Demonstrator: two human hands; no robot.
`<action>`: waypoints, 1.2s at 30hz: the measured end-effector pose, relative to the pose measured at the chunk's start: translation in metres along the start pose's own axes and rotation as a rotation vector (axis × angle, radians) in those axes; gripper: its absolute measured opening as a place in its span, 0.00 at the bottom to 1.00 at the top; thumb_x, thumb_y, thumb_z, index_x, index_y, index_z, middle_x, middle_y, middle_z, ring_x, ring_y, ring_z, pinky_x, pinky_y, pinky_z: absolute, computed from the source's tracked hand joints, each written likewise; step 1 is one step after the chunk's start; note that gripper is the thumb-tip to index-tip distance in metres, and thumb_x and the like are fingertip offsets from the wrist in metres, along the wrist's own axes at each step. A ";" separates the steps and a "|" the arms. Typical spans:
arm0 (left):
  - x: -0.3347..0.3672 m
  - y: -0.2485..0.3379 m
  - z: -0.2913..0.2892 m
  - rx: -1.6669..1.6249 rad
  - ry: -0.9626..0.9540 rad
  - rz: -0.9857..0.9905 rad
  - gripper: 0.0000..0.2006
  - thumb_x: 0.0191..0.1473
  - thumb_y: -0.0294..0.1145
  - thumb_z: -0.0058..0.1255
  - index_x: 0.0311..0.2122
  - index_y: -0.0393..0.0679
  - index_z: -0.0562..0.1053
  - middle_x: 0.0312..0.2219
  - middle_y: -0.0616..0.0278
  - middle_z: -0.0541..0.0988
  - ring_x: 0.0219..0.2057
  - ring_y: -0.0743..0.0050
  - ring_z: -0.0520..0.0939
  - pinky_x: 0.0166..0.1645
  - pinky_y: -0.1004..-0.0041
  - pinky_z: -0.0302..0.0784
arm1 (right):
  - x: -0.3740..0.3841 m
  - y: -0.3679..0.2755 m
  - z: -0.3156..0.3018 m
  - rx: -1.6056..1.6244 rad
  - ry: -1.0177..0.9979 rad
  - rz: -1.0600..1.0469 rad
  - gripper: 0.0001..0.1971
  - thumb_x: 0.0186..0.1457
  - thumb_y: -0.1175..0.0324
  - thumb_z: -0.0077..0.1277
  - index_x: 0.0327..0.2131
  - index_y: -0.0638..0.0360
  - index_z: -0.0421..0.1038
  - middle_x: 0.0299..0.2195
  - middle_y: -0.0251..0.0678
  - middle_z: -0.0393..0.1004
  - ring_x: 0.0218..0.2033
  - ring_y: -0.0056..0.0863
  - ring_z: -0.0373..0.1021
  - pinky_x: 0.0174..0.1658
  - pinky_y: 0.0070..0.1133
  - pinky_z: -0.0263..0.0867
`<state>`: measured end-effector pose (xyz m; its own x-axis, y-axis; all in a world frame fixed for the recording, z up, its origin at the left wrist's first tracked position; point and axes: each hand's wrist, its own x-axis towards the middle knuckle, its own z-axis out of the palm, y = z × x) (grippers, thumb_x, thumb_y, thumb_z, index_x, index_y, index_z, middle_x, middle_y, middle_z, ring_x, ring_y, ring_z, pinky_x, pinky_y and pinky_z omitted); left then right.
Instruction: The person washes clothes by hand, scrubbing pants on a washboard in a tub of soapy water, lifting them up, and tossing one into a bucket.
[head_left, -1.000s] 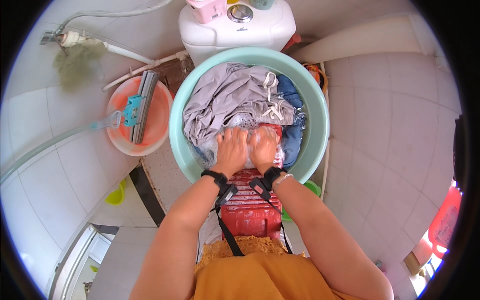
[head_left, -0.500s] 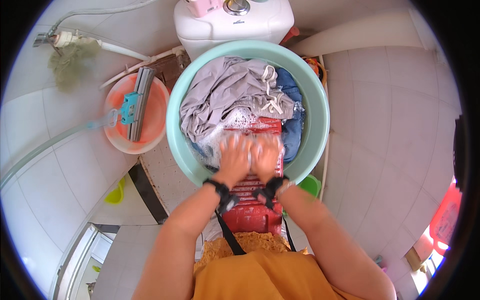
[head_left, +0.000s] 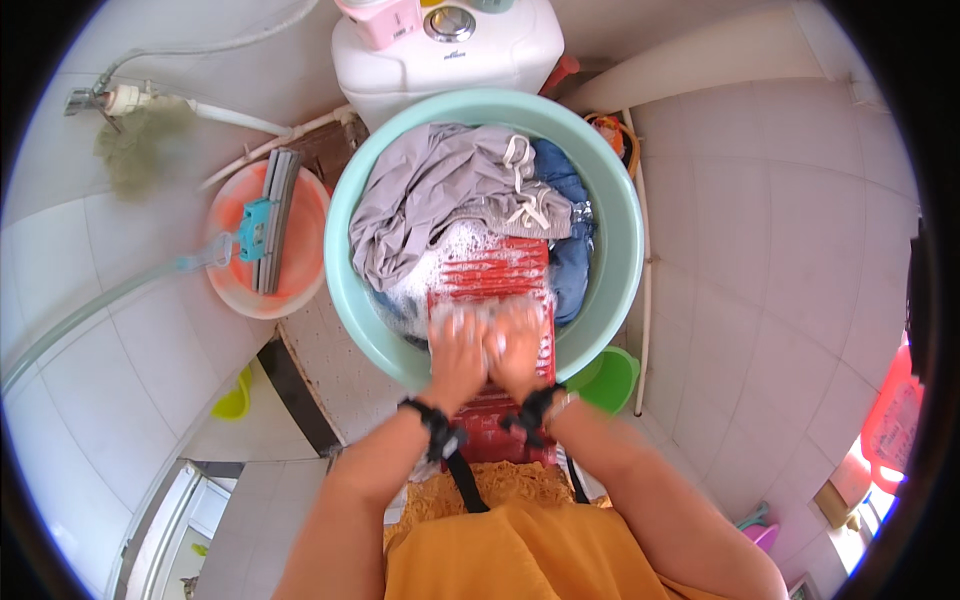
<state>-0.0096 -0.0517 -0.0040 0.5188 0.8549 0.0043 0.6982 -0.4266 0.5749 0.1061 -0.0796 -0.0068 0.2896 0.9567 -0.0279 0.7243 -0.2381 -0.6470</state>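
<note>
My left hand [head_left: 458,358] and my right hand [head_left: 515,352] press down side by side on a red ribbed washboard [head_left: 495,272]. Their fingers are curled and blurred; a pale, foamy bit shows at the fingertips, too smeared to name. The board leans from my lap into a large mint-green basin [head_left: 338,240]. Grey drawstring trousers [head_left: 430,185] lie heaped in the basin's far part. Blue denim [head_left: 570,270] lies along the board's right side. White suds [head_left: 425,280] spread at the board's left.
A white toilet tank [head_left: 440,62] with a pink container [head_left: 385,20] on it stands behind the basin. To the left, a grey-headed mop [head_left: 277,220] rests in an orange-red tub [head_left: 228,280]. A green bowl [head_left: 610,380] sits by the basin's near right, beside a pipe along the tiled wall.
Both hands have slid down the washboard toward me, uncovering more of its ribs. The view has shifted slightly, and more of the green bowl shows.
</note>
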 end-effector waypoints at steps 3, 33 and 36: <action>0.060 -0.014 -0.007 -0.016 -0.078 -0.146 0.13 0.52 0.36 0.45 0.43 0.46 0.70 0.38 0.57 0.74 0.44 0.55 0.70 0.49 0.56 0.56 | 0.061 -0.003 0.009 -0.100 -0.016 0.104 0.08 0.51 0.64 0.48 0.30 0.58 0.71 0.29 0.43 0.73 0.35 0.46 0.67 0.41 0.41 0.56; -0.015 0.025 0.002 -0.419 0.157 -0.227 0.18 0.54 0.42 0.42 0.40 0.38 0.72 0.45 0.49 0.71 0.47 0.42 0.67 0.54 0.53 0.56 | -0.015 -0.011 -0.022 0.421 0.021 0.013 0.19 0.50 0.57 0.45 0.27 0.68 0.70 0.32 0.52 0.69 0.34 0.52 0.62 0.43 0.39 0.57; -0.015 0.014 0.020 -0.417 0.169 -0.247 0.19 0.51 0.43 0.45 0.39 0.37 0.73 0.44 0.47 0.71 0.45 0.40 0.68 0.52 0.51 0.57 | -0.017 0.002 -0.004 0.444 0.103 0.078 0.20 0.47 0.54 0.46 0.24 0.67 0.69 0.27 0.52 0.67 0.31 0.51 0.61 0.37 0.39 0.57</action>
<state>0.0025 -0.0761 -0.0125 0.2520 0.9658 -0.0607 0.5157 -0.0810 0.8529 0.1048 -0.0974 -0.0043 0.4096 0.9119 -0.0275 0.3667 -0.1922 -0.9103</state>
